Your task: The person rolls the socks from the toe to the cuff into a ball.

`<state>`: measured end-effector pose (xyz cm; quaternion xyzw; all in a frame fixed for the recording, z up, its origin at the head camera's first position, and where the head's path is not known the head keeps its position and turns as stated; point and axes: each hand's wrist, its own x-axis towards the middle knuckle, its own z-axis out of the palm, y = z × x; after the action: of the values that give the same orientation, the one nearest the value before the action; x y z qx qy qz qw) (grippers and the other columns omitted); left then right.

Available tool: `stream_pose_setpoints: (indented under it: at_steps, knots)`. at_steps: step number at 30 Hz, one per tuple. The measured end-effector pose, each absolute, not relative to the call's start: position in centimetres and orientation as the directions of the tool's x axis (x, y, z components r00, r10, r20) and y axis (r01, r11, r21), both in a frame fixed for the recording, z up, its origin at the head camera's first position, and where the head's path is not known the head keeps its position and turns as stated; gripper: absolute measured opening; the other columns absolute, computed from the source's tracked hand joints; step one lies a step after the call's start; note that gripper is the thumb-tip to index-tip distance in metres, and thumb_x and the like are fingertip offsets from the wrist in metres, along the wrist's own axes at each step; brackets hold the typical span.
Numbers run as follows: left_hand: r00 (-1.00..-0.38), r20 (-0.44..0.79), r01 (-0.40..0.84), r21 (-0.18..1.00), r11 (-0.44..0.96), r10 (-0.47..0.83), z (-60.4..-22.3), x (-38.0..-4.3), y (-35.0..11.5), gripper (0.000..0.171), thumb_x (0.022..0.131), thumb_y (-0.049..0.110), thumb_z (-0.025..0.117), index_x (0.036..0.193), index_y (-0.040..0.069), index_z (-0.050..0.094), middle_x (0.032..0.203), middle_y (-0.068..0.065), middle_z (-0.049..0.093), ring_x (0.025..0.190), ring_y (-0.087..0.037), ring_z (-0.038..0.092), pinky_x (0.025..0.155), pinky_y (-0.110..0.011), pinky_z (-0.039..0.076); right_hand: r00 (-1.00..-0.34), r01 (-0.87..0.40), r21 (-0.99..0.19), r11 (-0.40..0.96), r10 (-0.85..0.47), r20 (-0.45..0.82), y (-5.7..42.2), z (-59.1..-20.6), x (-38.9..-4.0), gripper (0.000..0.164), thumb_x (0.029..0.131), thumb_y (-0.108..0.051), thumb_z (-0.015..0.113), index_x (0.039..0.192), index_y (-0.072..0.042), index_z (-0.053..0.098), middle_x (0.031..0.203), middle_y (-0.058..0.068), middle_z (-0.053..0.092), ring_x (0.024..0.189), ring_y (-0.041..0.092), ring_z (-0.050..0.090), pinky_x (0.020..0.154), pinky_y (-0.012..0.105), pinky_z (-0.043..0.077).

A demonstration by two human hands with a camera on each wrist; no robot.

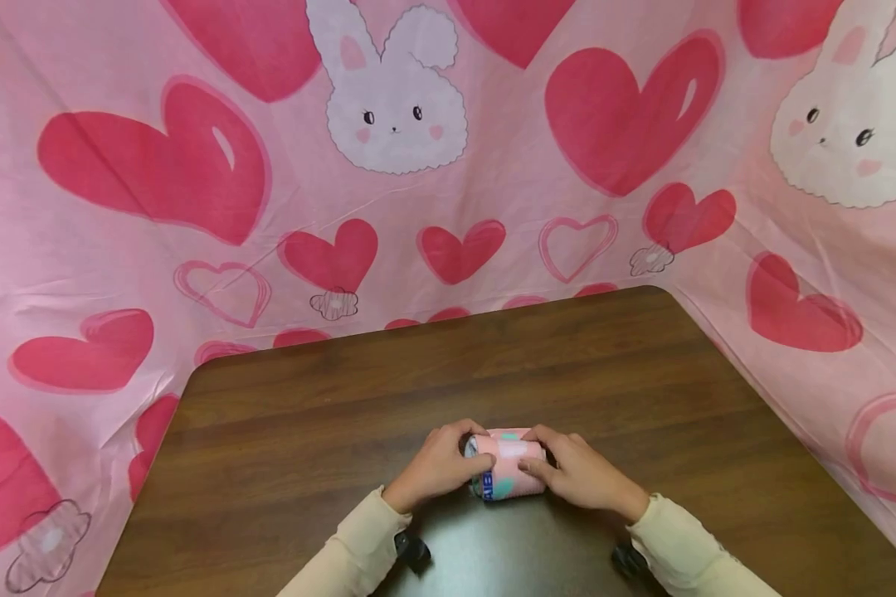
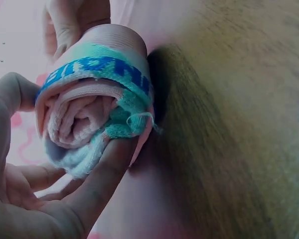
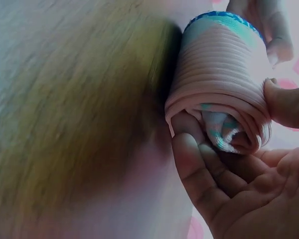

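Observation:
A rolled-up pair of pink socks lies across the table, with mint patches and a blue lettered band. My left hand grips its left end, thumb on top. In the left wrist view the spiral of pink knit faces out, with mint fabric and a loose thread beside it. The right hand holds the other end. Seen from the right wrist, its fingers reach inside the outer ribbed layer, while the thumb presses the outside.
The brown wooden table has rounded far corners. Pink fabric with hearts and rabbits hangs behind it and along both sides. Small black devices show under both wrists, beside the cream sleeves.

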<state>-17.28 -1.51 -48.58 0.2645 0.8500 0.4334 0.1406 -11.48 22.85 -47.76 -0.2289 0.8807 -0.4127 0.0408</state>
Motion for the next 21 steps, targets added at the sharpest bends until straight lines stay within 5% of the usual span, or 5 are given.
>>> stream_pose_setpoints:
  at_steps: [11,16,18,21]
  knots:
    - [-0.836,-0.086,0.175,0.894,0.413,0.542,-48.9,-17.3,-1.7,0.032,0.089,0.032,0.074,0.109,0.009,0.064,0.089,-0.003,0.062,0.072,-0.017,0.059,0.061,-0.032,0.051,-0.958,-0.227,-0.751,0.62,-0.281,0.057,22.3,-48.2,-12.3,0.027,0.098,-0.035,0.066,0.11,-0.011,0.068,0.087,-0.006,0.059,0.077,0.012,0.053,0.065,0.029,0.046]
    - [-0.835,0.108,0.402,0.788,0.465,0.539,-48.7,-17.3,-1.5,0.036,0.087,0.031,0.075,0.114,0.009,0.065,0.104,0.0,0.057,0.086,-0.015,0.054,0.073,-0.032,0.048,-0.976,-0.207,-0.701,0.683,-0.194,0.098,21.8,-48.4,-12.5,0.023,0.093,-0.033,0.072,0.107,-0.014,0.069,0.089,-0.005,0.056,0.08,0.015,0.051,0.069,0.033,0.044]
    - [-0.763,0.302,0.6,0.659,0.454,0.571,-48.5,-17.2,-1.4,0.029,0.086,0.024,0.078,0.11,0.01,0.069,0.109,0.001,0.056,0.094,-0.017,0.051,0.081,-0.033,0.046,-0.976,-0.219,-0.673,0.707,-0.15,0.16,21.5,-48.5,-12.3,0.019,0.089,-0.029,0.077,0.101,-0.016,0.068,0.086,-0.006,0.053,0.076,0.013,0.05,0.065,0.031,0.042]
    - [-0.548,0.536,0.834,0.409,0.37,0.642,-48.3,-16.8,-1.1,0.016,0.084,0.009,0.078,0.098,0.012,0.073,0.107,0.002,0.061,0.098,-0.018,0.051,0.087,-0.031,0.046,-0.922,-0.348,-0.582,0.736,-0.156,0.354,21.1,-48.9,-12.1,0.018,0.083,-0.02,0.082,0.091,-0.017,0.066,0.085,-0.006,0.051,0.074,0.011,0.048,0.062,0.029,0.042]
